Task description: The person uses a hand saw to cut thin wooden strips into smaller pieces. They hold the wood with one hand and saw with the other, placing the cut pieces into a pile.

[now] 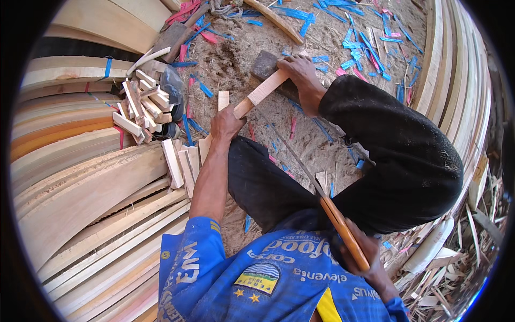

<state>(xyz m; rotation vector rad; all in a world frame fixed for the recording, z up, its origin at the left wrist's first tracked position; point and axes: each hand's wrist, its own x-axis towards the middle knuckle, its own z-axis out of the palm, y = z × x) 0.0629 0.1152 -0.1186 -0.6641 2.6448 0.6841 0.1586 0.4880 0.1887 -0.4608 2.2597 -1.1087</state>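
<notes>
My left hand is closed around the near end of a pale wooden strip. The strip slants up to the right across a dark block, and my bare foot presses on its far end. In my right hand, close to my body, is the orange-brown wooden handle of a long thin-bladed tool. Its narrow blade points up-left, with the tip close beside the strip. Seen nearly edge-on, it shows no teeth, so I cannot tell whether it is a saw or a knife.
Short wood offcuts are heaped at the left, with a few pieces beside my left forearm. Stacked boards line the left; long planks curve along the right. Blue and pink strap scraps litter the ground. A white bottle-like object lies right.
</notes>
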